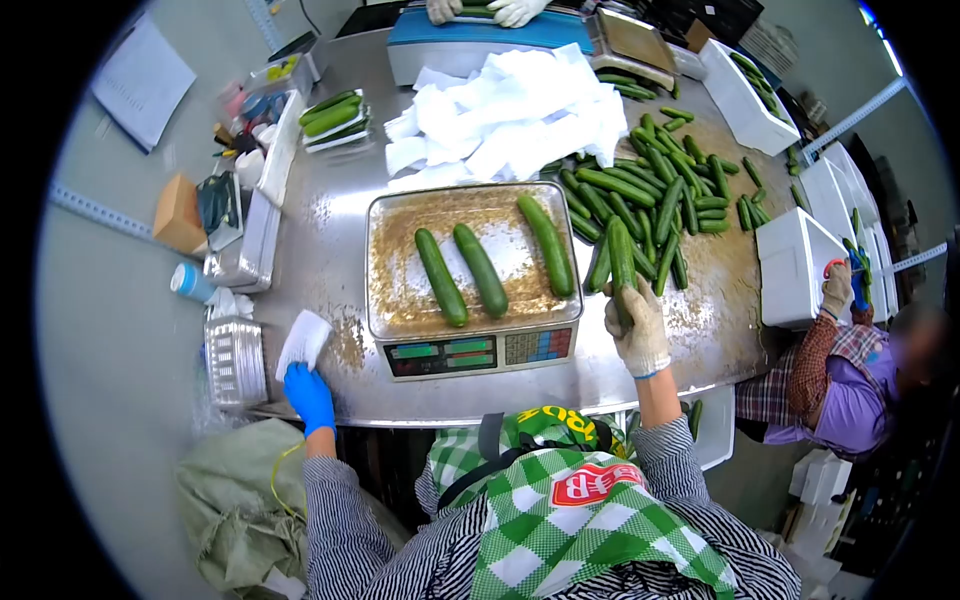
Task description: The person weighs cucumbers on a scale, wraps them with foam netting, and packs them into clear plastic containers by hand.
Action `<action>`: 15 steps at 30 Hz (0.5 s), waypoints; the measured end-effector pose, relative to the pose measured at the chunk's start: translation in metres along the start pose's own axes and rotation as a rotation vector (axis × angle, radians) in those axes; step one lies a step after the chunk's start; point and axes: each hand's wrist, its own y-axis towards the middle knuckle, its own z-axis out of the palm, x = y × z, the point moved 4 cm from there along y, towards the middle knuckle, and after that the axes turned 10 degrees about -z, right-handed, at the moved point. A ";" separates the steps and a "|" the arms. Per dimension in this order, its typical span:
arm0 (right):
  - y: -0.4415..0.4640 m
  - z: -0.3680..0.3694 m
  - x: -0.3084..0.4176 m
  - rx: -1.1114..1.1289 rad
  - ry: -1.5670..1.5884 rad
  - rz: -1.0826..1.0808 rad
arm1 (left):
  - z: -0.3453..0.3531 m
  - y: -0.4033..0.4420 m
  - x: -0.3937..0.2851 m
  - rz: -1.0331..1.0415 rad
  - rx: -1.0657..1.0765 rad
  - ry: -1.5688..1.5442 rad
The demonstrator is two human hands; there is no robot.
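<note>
My right hand (640,335), in a whitish knit glove, is closed around the lower end of a cucumber (621,255), which points away from me to the right of the weighing scale (395,290). On the scale's metal pan lie three cucumbers, apart from each other: one at left (441,277), one in the middle (481,270) and one at right (547,245). In a blue glove, my left hand (309,396) grips a white folded sheet (304,342), perhaps paper or thin cloth, over the steel table's (400,403) front left.
A large cucumber pile (650,190) covers the table's right side, beside crumpled white sheets (510,110). Packed cucumbers (333,118) and clear trays (236,362) stand at left. White foam boxes (795,265) and a co-worker (845,385) are at right; another person's gloved hands (515,10) show at the back.
</note>
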 end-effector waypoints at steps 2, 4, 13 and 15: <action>0.001 -0.008 -0.004 -0.012 -0.023 0.042 | -0.004 -0.004 -0.001 0.020 0.048 -0.026; 0.003 -0.011 -0.009 -0.041 -0.087 0.062 | -0.017 0.003 -0.009 0.014 0.107 0.004; 0.024 0.006 0.002 -0.067 -0.598 0.064 | -0.135 0.013 -0.179 -0.006 0.035 -0.609; 0.042 0.020 0.003 0.007 -0.838 -0.126 | -0.156 0.002 -0.250 0.030 0.169 -0.726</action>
